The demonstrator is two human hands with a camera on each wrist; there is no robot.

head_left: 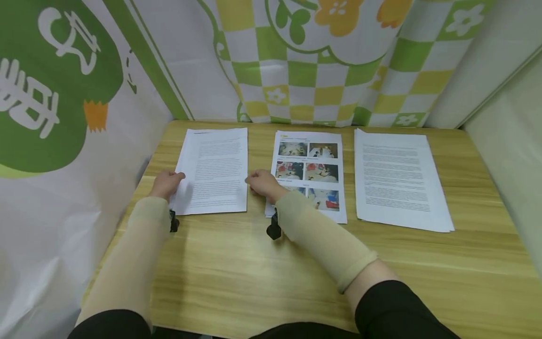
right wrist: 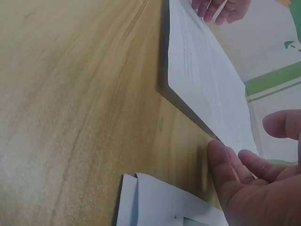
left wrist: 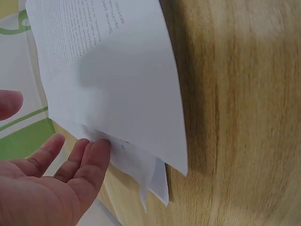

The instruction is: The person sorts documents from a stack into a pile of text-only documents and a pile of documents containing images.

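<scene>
On the left of the table lies a stack of printed paper (head_left: 218, 172), white sheets covered in text. My left hand (head_left: 166, 183) touches its left edge. In the left wrist view those fingertips (left wrist: 99, 148) meet the sheet edges, with the thumb held apart; a few lower sheets stick out unevenly. My right hand (head_left: 263, 182) is at the right edge of the same stack, its fingertips (right wrist: 217, 149) against the side and the thumb apart from the paper. Its wrist partly covers a second stack, sheets with colour photos (head_left: 311, 162).
A third stack of text sheets (head_left: 395, 183) lies on the right, its sheets slightly fanned. All three stacks are on a wooden table (head_left: 228, 268). Behind the table hangs a green and yellow checked cloth (head_left: 302, 84); white sheeting (head_left: 46, 235) hangs on the left.
</scene>
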